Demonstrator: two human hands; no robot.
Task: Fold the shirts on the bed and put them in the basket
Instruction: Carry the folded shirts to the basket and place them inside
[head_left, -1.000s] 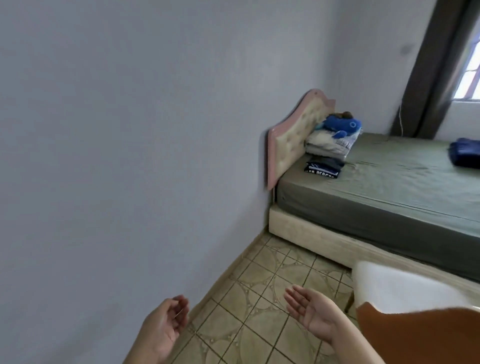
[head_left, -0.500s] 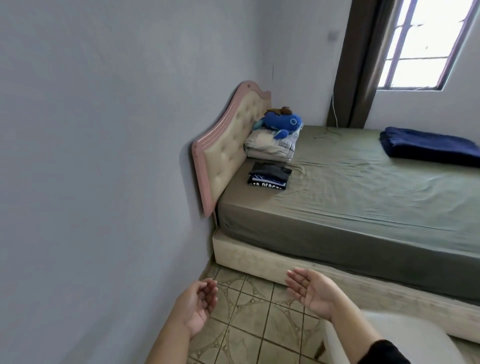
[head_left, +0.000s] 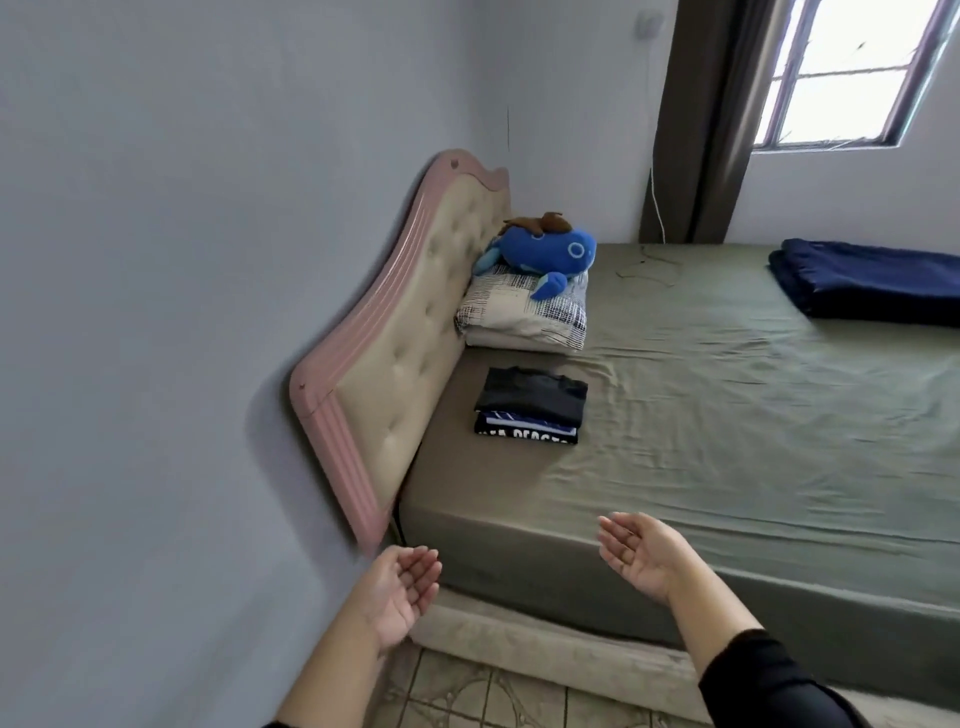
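A small stack of folded dark shirts (head_left: 531, 406) lies on the bed (head_left: 727, 415) near the headboard, a black one on top and one with white lettering at the bottom. My left hand (head_left: 402, 592) hovers palm up off the bed's near corner, fingers relaxed and empty. My right hand (head_left: 641, 556) is also palm up and empty, over the bed's front edge. Both hands are well short of the shirts. No basket is in view.
A pink padded headboard (head_left: 395, 364) stands against the left wall. A patterned pillow (head_left: 519, 317) with a blue plush toy (head_left: 545, 249) sits behind the shirts. A folded navy blanket (head_left: 872, 283) lies at the far right. Tiled floor (head_left: 493, 696) runs below.
The view has swung right and closer to the bed. Both empty hands have risen from over the floor to the bed's front edge. The white and orange object at the lower right has left view.
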